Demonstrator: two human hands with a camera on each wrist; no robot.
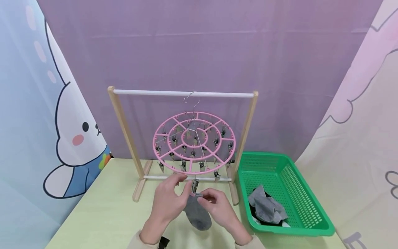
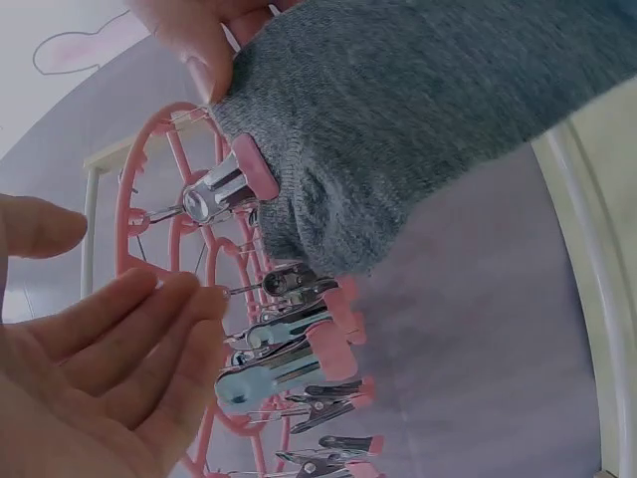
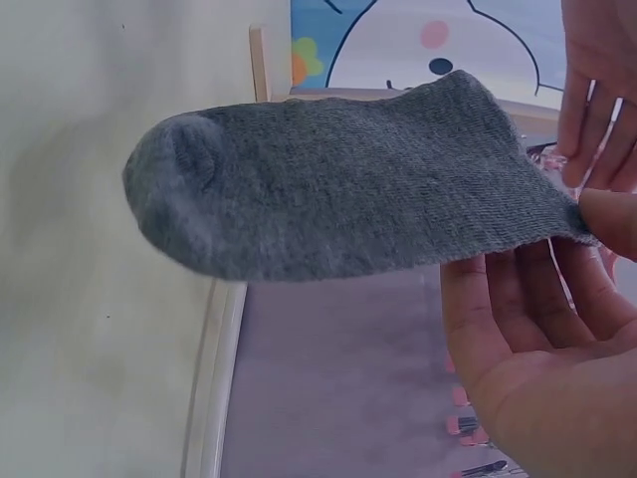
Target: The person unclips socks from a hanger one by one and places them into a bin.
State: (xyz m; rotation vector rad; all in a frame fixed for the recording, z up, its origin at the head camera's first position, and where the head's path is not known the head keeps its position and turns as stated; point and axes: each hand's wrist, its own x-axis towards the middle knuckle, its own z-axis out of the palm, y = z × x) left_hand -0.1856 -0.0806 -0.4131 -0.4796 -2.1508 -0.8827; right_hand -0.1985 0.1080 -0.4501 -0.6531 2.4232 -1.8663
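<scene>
A grey sock (image 1: 198, 215) hangs toe down below the pink round hanger (image 1: 155, 145). One metal clip (image 2: 214, 191) with pink tips bites the sock's cuff, as the left wrist view shows. My right hand (image 1: 217, 206) pinches a corner of the cuff between thumb and fingers; up close, the right wrist view shows this thumb (image 3: 609, 214) on the fabric. Beside the clip, my left hand (image 1: 170, 197) has its thumb and fingers apart with nothing between them. Several other clips (image 2: 284, 373) dangle from the hanger's rings.
The hanger hooks onto the white bar (image 1: 149, 92) of a wooden stand (image 1: 125, 133). To the right, a green basket (image 1: 306, 199) holds another grey sock (image 1: 268, 209) and some black and white cloth. A small black thing (image 1: 163, 242) shows by my left sleeve.
</scene>
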